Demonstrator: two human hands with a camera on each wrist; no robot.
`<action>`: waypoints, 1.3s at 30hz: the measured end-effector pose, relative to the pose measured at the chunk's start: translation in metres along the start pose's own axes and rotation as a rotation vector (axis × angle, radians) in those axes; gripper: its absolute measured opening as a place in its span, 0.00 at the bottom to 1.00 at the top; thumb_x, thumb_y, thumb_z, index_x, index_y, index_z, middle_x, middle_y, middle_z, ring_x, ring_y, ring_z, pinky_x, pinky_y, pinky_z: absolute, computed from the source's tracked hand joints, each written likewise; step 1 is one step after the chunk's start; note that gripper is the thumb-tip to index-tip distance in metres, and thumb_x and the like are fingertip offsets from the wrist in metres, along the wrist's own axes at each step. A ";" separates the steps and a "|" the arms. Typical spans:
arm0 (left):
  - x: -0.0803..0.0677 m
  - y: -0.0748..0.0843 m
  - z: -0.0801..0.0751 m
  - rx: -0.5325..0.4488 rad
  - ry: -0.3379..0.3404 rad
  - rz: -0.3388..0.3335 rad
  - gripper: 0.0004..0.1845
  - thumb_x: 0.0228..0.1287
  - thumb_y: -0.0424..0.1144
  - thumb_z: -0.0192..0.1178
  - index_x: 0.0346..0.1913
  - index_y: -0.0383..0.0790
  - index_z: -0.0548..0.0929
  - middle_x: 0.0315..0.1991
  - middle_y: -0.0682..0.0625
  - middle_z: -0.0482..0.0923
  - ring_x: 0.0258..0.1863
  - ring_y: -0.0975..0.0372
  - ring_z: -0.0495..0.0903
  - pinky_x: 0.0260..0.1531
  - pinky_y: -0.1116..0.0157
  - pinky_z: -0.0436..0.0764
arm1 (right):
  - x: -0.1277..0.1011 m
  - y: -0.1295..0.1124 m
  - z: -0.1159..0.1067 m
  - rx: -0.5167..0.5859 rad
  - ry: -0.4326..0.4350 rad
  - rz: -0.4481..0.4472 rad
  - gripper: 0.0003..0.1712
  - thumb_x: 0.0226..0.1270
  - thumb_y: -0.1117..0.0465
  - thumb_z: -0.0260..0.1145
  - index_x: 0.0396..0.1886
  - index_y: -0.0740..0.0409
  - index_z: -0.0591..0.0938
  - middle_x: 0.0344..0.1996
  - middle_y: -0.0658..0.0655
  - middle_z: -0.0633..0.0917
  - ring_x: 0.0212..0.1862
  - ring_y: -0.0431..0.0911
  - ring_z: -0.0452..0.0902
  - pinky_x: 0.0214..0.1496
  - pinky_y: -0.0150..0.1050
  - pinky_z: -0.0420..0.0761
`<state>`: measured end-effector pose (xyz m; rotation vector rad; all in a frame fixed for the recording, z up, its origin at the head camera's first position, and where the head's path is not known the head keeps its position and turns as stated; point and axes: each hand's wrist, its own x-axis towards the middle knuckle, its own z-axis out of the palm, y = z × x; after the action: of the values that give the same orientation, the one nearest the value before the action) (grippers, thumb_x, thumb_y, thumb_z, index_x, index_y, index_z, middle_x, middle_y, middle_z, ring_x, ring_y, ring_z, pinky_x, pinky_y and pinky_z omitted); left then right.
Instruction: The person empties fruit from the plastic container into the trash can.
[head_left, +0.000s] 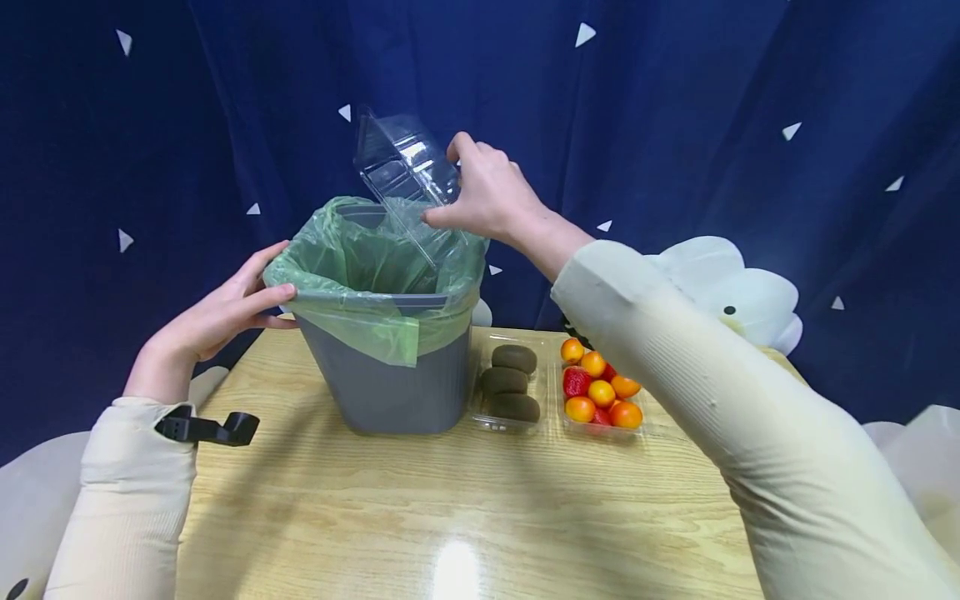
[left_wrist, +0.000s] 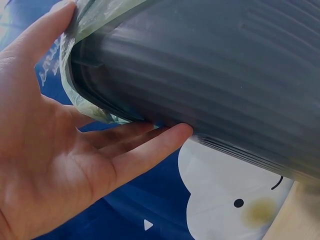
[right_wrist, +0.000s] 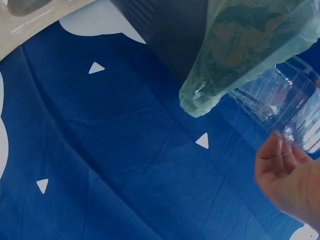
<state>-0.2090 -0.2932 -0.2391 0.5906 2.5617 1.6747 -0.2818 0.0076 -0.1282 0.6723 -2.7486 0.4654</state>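
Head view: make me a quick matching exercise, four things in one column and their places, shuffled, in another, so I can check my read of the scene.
Things
1. Clear container
2. Green liner
3. Brown oval fruits
4. Orange and red fruits

Places
A. In the clear tray right next to the grey bin
B. Folded over the bin's rim
C. In the second tray, farther from the bin
D. Held tilted over the bin by the right hand

Pairs: 1-D, 2-B, 3-A, 4-C
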 end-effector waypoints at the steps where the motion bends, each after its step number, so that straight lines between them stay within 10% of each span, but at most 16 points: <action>1: 0.000 0.000 0.000 0.000 -0.001 -0.001 0.34 0.70 0.39 0.44 0.71 0.49 0.38 0.55 0.47 0.60 0.47 0.71 0.72 0.41 0.66 0.80 | -0.001 0.001 0.000 0.003 0.003 -0.008 0.42 0.46 0.39 0.66 0.59 0.51 0.63 0.50 0.53 0.74 0.48 0.45 0.70 0.48 0.37 0.74; 32: -0.003 -0.001 0.001 0.013 0.001 0.006 0.33 0.70 0.38 0.43 0.71 0.49 0.38 0.56 0.46 0.59 0.47 0.71 0.72 0.42 0.64 0.80 | -0.018 0.058 0.001 0.729 0.046 0.220 0.31 0.63 0.48 0.57 0.61 0.59 0.65 0.48 0.58 0.76 0.41 0.45 0.78 0.42 0.33 0.81; 39: -0.002 -0.001 0.002 0.024 0.006 -0.002 0.33 0.71 0.39 0.43 0.71 0.50 0.38 0.57 0.46 0.58 0.48 0.72 0.71 0.41 0.69 0.79 | -0.025 0.078 -0.002 0.805 0.057 0.222 0.22 0.66 0.49 0.54 0.48 0.63 0.71 0.37 0.55 0.77 0.32 0.40 0.78 0.33 0.29 0.81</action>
<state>-0.2067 -0.2922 -0.2410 0.5848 2.5895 1.6500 -0.2975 0.0836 -0.1535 0.4865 -2.5267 1.6486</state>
